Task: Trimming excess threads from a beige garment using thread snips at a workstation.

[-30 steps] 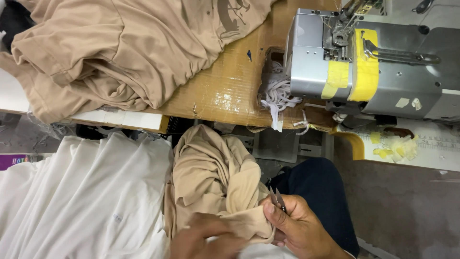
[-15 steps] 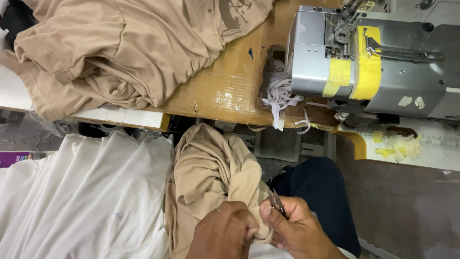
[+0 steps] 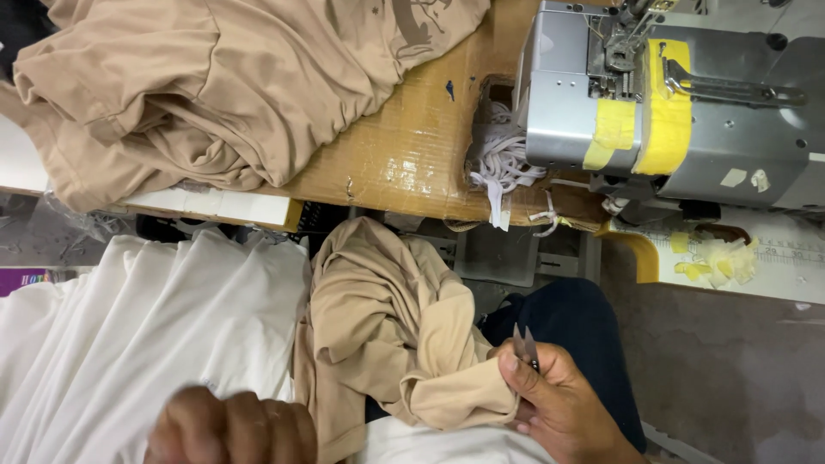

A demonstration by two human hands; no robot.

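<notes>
Presently catalogued, largest first: white fabric stack (image 3: 129, 344); tan garment (image 3: 387, 335) in the lap below the sewing machine (image 3: 687, 112); left hand (image 3: 228, 427), fingers curled into a fist over the white cloth; right hand (image 3: 559, 404), fingers pinching the garment's edge together with small thread snips (image 3: 524, 346). Step, judged: thread trimming. Next calls for finding a loose end.

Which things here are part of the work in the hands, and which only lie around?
In use:
- right hand
- small snips
- tan garment
- left hand

Lying about:
- tan pile
- white fabric
- sewing machine
- white scraps
</notes>
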